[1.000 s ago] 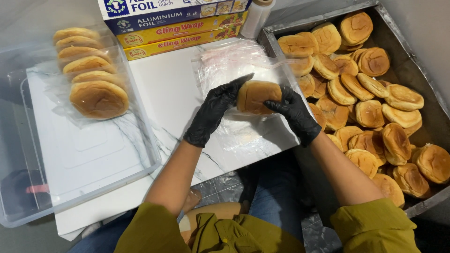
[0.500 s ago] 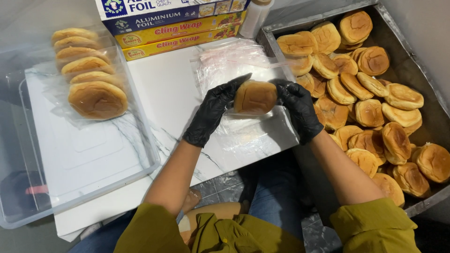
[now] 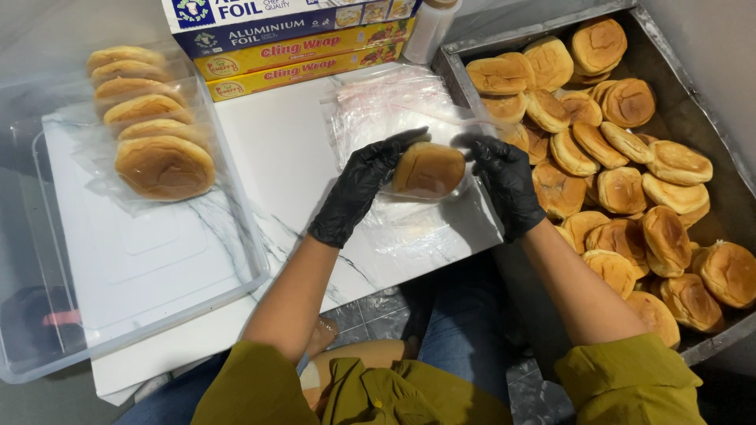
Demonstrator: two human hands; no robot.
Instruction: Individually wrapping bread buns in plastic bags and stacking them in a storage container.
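Your left hand (image 3: 361, 187) and your right hand (image 3: 504, 182), both in black gloves, hold one round bun (image 3: 428, 169) between them – the left fingers press its left edge, the right fingers curl over its right edge and top. The bun is inside a clear plastic bag (image 3: 465, 134), and the hands grip it through the film. It is lifted a little above a pile of clear bags (image 3: 378, 106) that lies on the white marble board (image 3: 276, 157). To your right stands a metal tray (image 3: 472, 47) full of unwrapped buns (image 3: 622, 189), just beside your right hand. To your left, a clear plastic box (image 3: 236, 260) holds a row of wrapped buns (image 3: 153, 126), well apart from your hands. At the far edge of the board lie long boxes of foil and cling wrap (image 3: 291, 39) – next to them stands a pale bottle (image 3: 429, 27).
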